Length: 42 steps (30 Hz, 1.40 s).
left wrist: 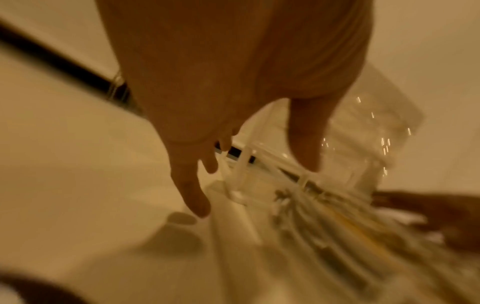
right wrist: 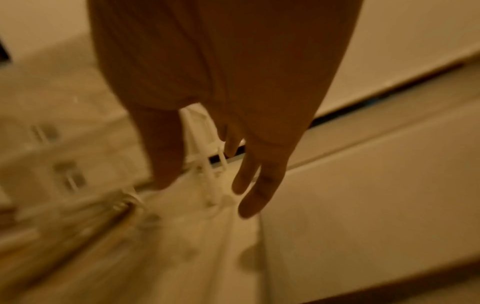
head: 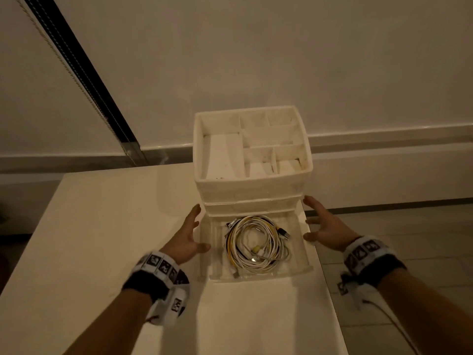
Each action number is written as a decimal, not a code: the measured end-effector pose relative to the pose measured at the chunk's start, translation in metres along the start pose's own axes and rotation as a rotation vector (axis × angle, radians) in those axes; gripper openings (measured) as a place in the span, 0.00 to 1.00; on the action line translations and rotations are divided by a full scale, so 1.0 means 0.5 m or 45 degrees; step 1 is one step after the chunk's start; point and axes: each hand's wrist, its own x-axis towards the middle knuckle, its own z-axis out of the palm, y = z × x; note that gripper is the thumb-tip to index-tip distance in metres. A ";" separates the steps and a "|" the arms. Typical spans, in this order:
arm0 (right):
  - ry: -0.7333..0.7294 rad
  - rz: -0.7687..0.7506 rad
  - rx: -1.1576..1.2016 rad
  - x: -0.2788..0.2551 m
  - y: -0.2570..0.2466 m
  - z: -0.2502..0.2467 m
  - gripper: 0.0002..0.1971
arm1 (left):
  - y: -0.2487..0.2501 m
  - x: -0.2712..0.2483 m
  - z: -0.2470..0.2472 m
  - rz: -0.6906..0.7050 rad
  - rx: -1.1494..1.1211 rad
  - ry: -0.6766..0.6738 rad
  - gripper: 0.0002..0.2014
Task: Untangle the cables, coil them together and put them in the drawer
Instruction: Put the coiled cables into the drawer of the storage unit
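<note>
Coiled bundle of white, yellow and black cables (head: 256, 243) lying in the pulled-out clear plastic drawer (head: 305, 254), left hand (head: 188, 235) and right hand (head: 325, 225) flanking it, fingers spread and empty; push both sides evenly to close

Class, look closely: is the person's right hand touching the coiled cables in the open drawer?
Apart. The head view shows the right hand outside the drawer wall, with the coiled cables lying inside.

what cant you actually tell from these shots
- Head view: connector types in the coiled cables are too small to tell.
- Head view: the closed drawer above the open drawer hides its contents.
- Wrist views: motion blur hides whether the left hand or right hand touches the drawer.
</note>
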 end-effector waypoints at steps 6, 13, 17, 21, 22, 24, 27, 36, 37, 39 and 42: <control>-0.376 0.022 -0.811 0.007 0.040 -0.032 0.74 | -0.012 -0.002 -0.049 -0.001 0.700 -0.321 0.74; -0.252 -0.253 -0.720 0.031 0.076 0.034 0.83 | -0.036 0.015 -0.004 0.084 0.954 -0.258 0.80; -0.257 -0.299 -0.611 0.028 0.077 0.037 0.81 | -0.049 0.026 -0.004 0.079 0.911 -0.266 0.81; -0.295 -0.349 -0.463 0.019 0.063 0.032 0.78 | -0.059 0.025 0.000 0.034 0.769 -0.223 0.82; -0.306 -0.358 -0.453 0.021 0.063 0.031 0.77 | -0.064 0.024 0.001 0.026 0.731 -0.216 0.81; -0.326 -0.365 -0.478 0.024 0.069 0.026 0.77 | -0.070 0.021 0.003 0.036 0.683 -0.212 0.80; -0.356 -0.388 -0.396 0.032 0.071 0.023 0.77 | -0.069 0.021 0.000 0.017 0.657 -0.207 0.79; -0.386 -0.424 -0.369 0.044 0.077 0.016 0.72 | -0.044 0.019 0.014 0.007 0.671 -0.253 0.78; -0.387 -0.427 -0.384 0.042 0.076 0.016 0.71 | -0.047 0.021 0.014 -0.002 0.673 -0.251 0.79; -0.396 -0.422 -0.380 0.042 0.075 0.017 0.70 | -0.045 0.026 0.011 -0.016 0.678 -0.247 0.81; -0.366 -0.443 -0.392 0.048 0.076 0.018 0.68 | -0.035 0.029 0.004 -0.067 0.657 -0.207 0.80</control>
